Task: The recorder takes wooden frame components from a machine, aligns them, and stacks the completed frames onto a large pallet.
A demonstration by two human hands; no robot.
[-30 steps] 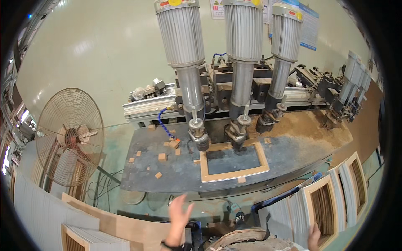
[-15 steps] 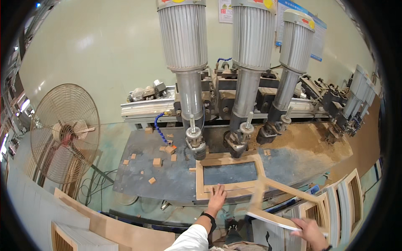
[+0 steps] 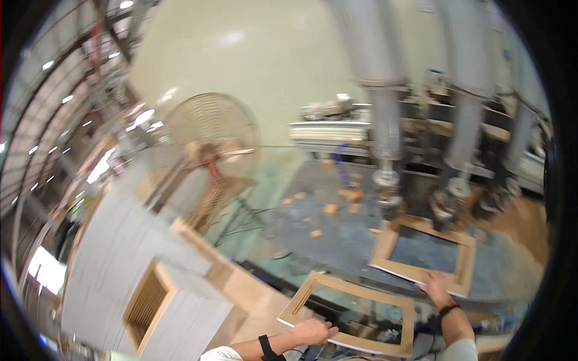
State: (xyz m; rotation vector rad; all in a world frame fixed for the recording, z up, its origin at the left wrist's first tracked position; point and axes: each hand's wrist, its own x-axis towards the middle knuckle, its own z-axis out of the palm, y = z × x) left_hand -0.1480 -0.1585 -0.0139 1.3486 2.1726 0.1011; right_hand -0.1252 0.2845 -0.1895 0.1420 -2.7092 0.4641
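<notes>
Nearest, at the lower edge, the left hand [image 3: 312, 332] grips the near rail of a loose wooden frame [image 3: 351, 304], fingers curled shut over the wood and a dark band on the wrist. This frame is held tilted, clear of the machine bed, with its far rail near the bed's front edge and dark clutter showing through its opening.

Just right of it, the right hand [image 3: 435, 285] reaches forward, also with a dark wristband. Its fingers lie fairly flat and close together on the near rail of a second frame [image 3: 421, 253]; they press on the wood rather than wrap it, though the blur hides the fingertips.

That second frame lies flat on the grey bed [image 3: 337, 234], under the drill heads. Small wood blocks [image 3: 328, 209] are scattered on the bed to its left, well apart from it, and sawdust [image 3: 518, 222] covers the right side.

To the left, near the person, stand stacks of finished frames [image 3: 150, 301], grey-white on the side with wood faces on top.

Farther back, two tall ribbed motor columns [image 3: 379, 72] come down to spindles [image 3: 385, 186] just above the second frame's far rail. A blue hose [image 3: 340, 168] curls beside them. A pedestal fan [image 3: 208, 144] stands left of the bed, before a pale wall [image 3: 253, 54].
</notes>
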